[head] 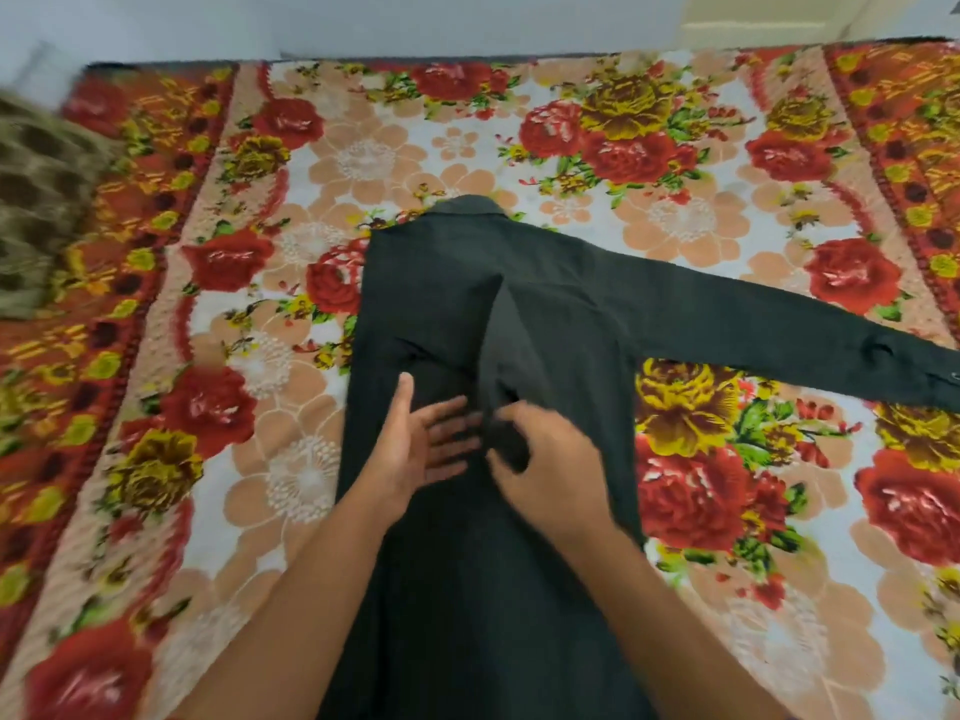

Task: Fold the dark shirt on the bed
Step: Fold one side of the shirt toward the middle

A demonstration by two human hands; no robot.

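Nearest me, my two bare forearms reach in from the bottom edge over the lower part of the shirt (545,314), which lies flat along the middle of the bed (249,418) with its hem toward me and its collar (470,206) away.

My left hand (415,449) rests on the shirt's body, palm partly turned up, fingers spread and loose, gripping nothing. Just beside it, my right hand (545,459) is curled, with the fingers pinched on a bunch of dark cloth at the end of the folded sleeve (506,335); the hand is blurred, so I cannot tell exactly how the fingertips sit. The two hands are nearly touching over the shirt's centre.

From that pinch the folded sleeve runs up the middle of the shirt as a narrow, slightly lighter strip toward the shoulders. The other sleeve (753,324) is spread out flat to the right, reaching the frame edge, where its cuff (924,376) shows.

The bed wears a floral cover with red and yellow roses on a pale centre and an orange-red border. At the far left edge lies a brown patterned cloth (36,200), blurred. Beyond the bed is a pale wall (363,18).
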